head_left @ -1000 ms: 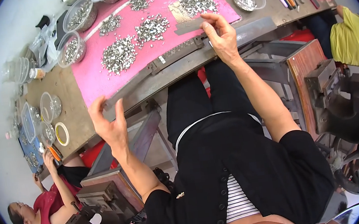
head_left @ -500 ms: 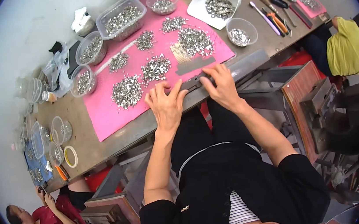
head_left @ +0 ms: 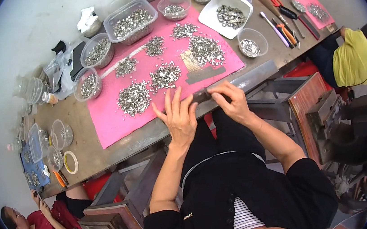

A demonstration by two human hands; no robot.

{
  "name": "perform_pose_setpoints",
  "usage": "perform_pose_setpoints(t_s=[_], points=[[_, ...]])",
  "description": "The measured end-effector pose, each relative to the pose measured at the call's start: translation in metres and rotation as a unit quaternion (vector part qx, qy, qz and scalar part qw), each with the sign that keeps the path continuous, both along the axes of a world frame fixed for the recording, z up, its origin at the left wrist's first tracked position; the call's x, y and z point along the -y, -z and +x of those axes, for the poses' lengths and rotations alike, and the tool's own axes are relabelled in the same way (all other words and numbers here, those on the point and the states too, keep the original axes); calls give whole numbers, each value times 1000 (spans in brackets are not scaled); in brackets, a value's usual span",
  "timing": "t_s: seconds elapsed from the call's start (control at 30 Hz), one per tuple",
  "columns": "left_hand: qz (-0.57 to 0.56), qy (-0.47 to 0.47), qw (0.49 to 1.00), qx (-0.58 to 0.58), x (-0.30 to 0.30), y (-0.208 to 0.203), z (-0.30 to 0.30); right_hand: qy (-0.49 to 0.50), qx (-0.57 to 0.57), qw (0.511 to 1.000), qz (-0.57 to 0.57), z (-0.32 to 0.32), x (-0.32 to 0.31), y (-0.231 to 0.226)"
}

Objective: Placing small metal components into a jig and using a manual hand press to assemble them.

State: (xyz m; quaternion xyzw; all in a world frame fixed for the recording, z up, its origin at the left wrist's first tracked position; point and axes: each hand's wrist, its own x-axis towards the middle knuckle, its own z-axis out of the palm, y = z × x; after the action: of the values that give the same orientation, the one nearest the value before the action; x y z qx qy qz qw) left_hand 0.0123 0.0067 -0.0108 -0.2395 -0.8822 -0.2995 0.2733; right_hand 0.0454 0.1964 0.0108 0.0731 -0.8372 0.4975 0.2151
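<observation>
A short dark bar [head_left: 200,96] lies along the front edge of the table, over the lower border of a pink sheet [head_left: 108,132]. My right hand [head_left: 234,104] pinches its right end between thumb and bent fingers. My left hand [head_left: 179,123] is open, fingers spread, with thumb and index fingertip at the bar's left end; whether they press on it I cannot tell. Just beyond the bar sits a flat grey strip [head_left: 206,75], and beside that a gold-coloured patch of small pieces [head_left: 190,61]. Small silvery metal pieces [head_left: 133,98] form several heaps on the sheet.
Clear tubs of metal pieces [head_left: 131,23] and a white tray [head_left: 209,19] line the far side. Pliers [head_left: 290,34] and other hand tools lie at right. A person in red [head_left: 47,227] sits at left, another in yellow [head_left: 355,56] at right. A steel strip [head_left: 254,77] edges the table.
My left hand has shifted slightly right and down, its fingers spreading wider. My right hand has moved a little down and right, its fingers now more bent. The view has shifted slightly.
</observation>
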Motion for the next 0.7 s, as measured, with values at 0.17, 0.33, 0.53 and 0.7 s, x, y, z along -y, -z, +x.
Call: perform_pose_setpoints(t_s=[0.17, 0.33, 0.53, 0.7], points=[[28, 23, 999, 17, 4, 13, 10, -88, -39, 985, 141, -7, -13, -4], [24, -6, 999, 24, -1, 13, 10, 37, -42, 988, 146, -125, -53, -18], [19, -10, 1000, 2, -1, 14, 11, 120, 2, 936, 332, -233, -81, 11], [12, -16, 1000, -1, -2, 16, 13, 114, -46, 885, 448, -244, -83, 17]])
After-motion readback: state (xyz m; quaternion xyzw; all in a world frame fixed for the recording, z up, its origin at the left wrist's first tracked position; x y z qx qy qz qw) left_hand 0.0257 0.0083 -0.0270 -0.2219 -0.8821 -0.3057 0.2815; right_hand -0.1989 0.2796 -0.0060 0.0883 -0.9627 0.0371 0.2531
